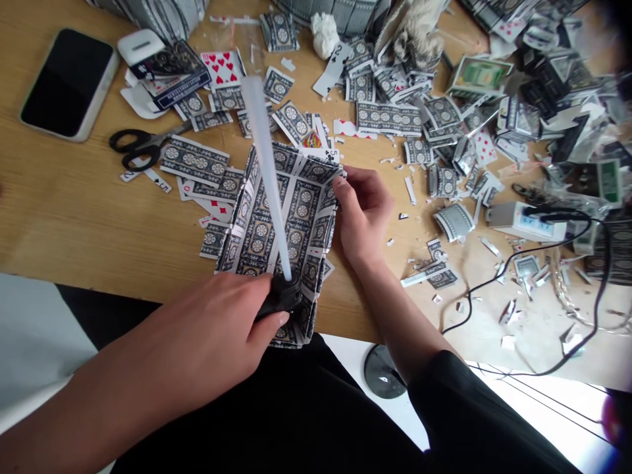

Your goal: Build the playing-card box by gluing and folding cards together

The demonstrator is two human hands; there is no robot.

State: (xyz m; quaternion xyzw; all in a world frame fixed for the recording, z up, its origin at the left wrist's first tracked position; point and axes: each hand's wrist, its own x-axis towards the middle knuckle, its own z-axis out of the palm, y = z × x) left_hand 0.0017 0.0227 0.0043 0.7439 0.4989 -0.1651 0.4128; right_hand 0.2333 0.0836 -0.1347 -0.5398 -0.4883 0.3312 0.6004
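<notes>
A rectangular open box (296, 240) built from patterned playing cards tilts at the table's front edge. My left hand (237, 316) is closed around a black hot glue gun (282, 296) over the box's near end. A long whitish glue stick (267, 164) sticks out of the gun's back; the nozzle is hidden. With thumb and fingers, my right hand (363, 210) pinches the far right corner of the box. Loose playing cards (195, 160) lie left of the box, close to black-handled scissors (135, 146).
A phone (66, 82) lies at the far left beside an opened card packet (170, 76). Cut cards and scraps (439, 125) cover the back and right. A white power strip (526, 220) has a black cable (474, 286) looping over the table's right side.
</notes>
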